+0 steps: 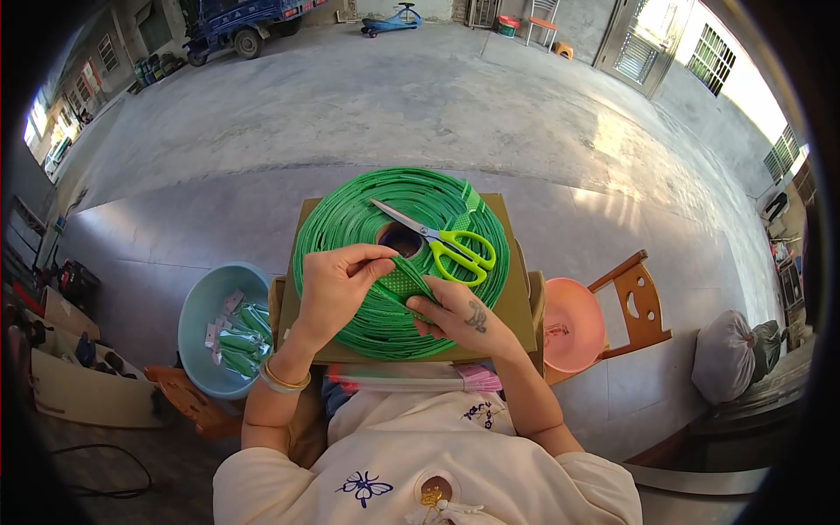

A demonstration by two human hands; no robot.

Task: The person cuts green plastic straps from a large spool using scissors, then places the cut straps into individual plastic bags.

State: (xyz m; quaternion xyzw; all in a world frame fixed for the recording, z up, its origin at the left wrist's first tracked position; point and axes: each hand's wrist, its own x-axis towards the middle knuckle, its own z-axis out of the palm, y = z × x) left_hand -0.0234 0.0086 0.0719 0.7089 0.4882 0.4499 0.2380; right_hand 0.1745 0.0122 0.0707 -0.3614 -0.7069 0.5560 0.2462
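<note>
A large roll of green ribbon (350, 210) lies flat in front of me on a brown cardboard box (516, 289). Above its near side, my left hand (337, 284) pinches one end of a dotted green ribbon piece (400, 282). My right hand (455, 311) grips the other side of that piece between thumb and fingers. Scissors with lime-green handles (462, 254) rest on the roll beyond my hands, blades pointing to the upper left over the dark core hole (400, 238). Neither hand touches them.
A blue basin (194, 328) with packaged green pieces (243, 341) stands at left. At right a pink basin (573, 319) sits by a wooden chair back (634, 302). Clear plastic sleeves (411, 378) lie between the box and my body. Tied bags (724, 354) stand far right.
</note>
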